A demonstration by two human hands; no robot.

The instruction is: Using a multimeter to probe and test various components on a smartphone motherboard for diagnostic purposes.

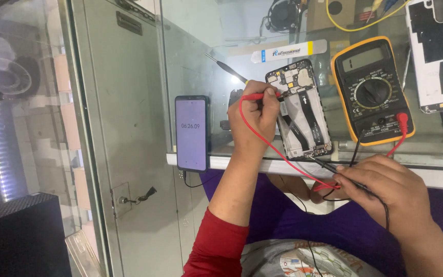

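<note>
Indoors, glass counter (437, 138); left hand (255, 120) gripping red probe (257, 96), right hand (385, 187) black probe (329, 166).

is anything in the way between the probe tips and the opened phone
Nothing visible. The left hand holds the red probe at the top of the opened phone, and the right hand holds the black probe with its tip at the phone's bottom edge. The multimeter lies off to the side.

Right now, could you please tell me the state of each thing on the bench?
Opened phone: back off, boards exposed.
Multimeter: leads plugged in, display unreadable.
Second phone: screen lit.
Left hand: holding red probe.
Right hand: holding black probe.
</note>
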